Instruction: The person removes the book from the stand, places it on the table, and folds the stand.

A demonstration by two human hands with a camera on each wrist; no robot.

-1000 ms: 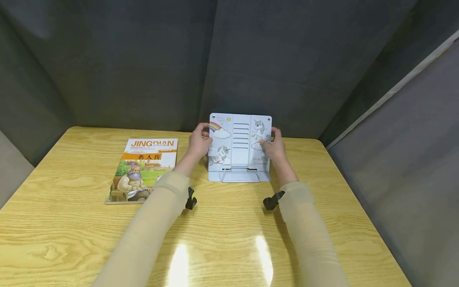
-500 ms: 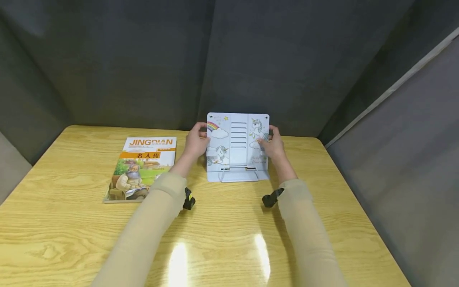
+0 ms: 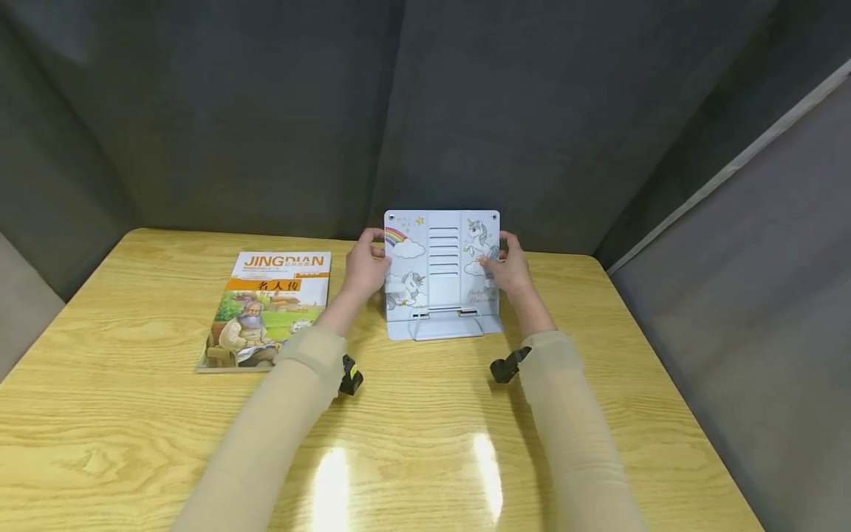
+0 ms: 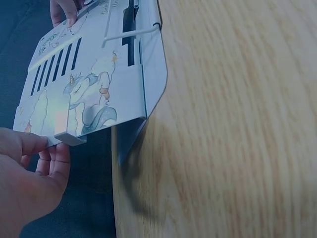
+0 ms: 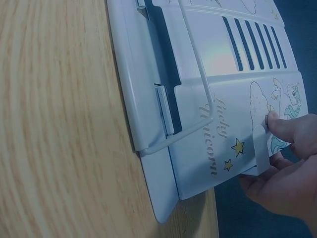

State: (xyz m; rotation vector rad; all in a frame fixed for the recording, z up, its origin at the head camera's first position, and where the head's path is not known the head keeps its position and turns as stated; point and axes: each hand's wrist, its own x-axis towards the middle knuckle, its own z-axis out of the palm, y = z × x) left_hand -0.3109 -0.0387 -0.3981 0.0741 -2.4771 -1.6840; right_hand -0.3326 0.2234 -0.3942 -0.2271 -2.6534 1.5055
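A white metal book stand [image 3: 443,258] with unicorn pictures and a row of slots stands tilted up near the back edge of the table. My left hand [image 3: 366,266] grips its left side edge, thumb in front and fingers behind, beside a small side clip [image 4: 68,130]. On the opposite edge my right hand [image 3: 510,270] pinches the panel, its thumb on the printed face just above another clip [image 5: 261,148]. A bent wire holder [image 5: 198,74] crosses the lower front of the stand. Behind the panel, the fingertips are partly hidden.
On the left of the wooden table [image 3: 425,421] lies a book [image 3: 266,310] with a bearded figure on its cover, partly overlapped by the left sleeve. Dark curtains [image 3: 266,118] hang right behind the table, and a grey partition [image 3: 751,244] borders its right side.
The view shifts slightly with the head. Both hands keep their hold on the stand's sides, and the stand and book look much the same.
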